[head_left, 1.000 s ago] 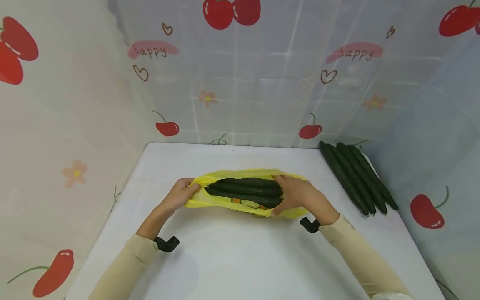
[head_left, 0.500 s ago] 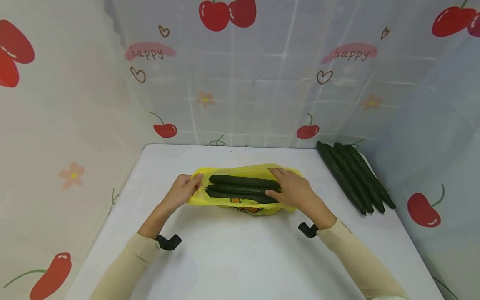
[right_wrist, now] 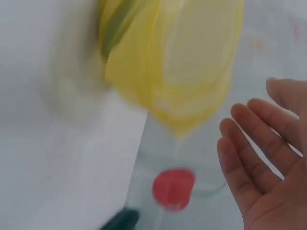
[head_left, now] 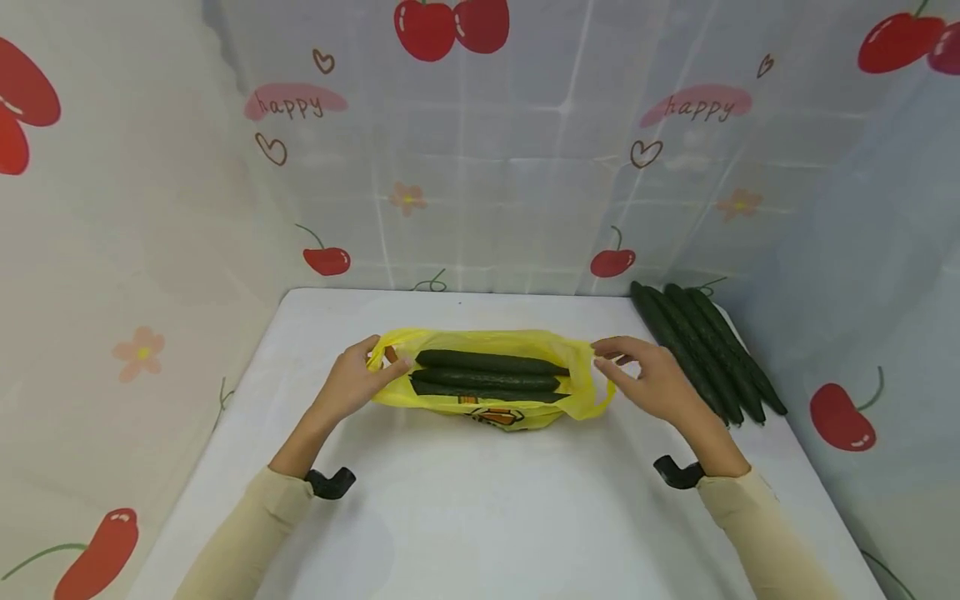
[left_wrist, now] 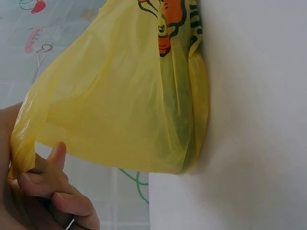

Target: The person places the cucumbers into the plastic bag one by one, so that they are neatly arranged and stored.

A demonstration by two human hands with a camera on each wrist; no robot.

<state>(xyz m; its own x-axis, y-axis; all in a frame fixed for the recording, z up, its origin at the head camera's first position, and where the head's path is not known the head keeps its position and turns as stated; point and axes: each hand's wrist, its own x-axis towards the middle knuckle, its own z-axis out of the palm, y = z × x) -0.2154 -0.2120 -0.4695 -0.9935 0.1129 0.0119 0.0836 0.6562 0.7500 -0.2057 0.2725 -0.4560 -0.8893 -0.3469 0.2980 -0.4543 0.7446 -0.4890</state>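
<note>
A yellow plastic bag [head_left: 581,385] lies on its side, its mouth spread wide towards me, with three dark green cucumbers [head_left: 491,362] lying lengthwise inside. My left hand [head_left: 351,382] grips the bag's left handle. In the left wrist view, the thin film of the yellow bag [left_wrist: 110,105] runs up from the fingers, which are curled at the handle. At the bag's right end, my right hand [head_left: 651,379] holds nothing, its fingers loosely extended beside the handle. The right wrist view shows that right hand [right_wrist: 268,153] with a gap between its fingertips and the blurred bag.
Several loose cucumbers [head_left: 705,350] lie side by side at the back right corner of the white table [head_left: 465,517]. A printed curtain [head_left: 487,167] hangs behind the table, with more on both sides. Each wrist carries a black camera mount [head_left: 330,483].
My right hand has drawn out of the bag mouth and off the cucumbers, moving right past the bag's end. The bag's right handle now shows. The left hand stays at the left end.
</note>
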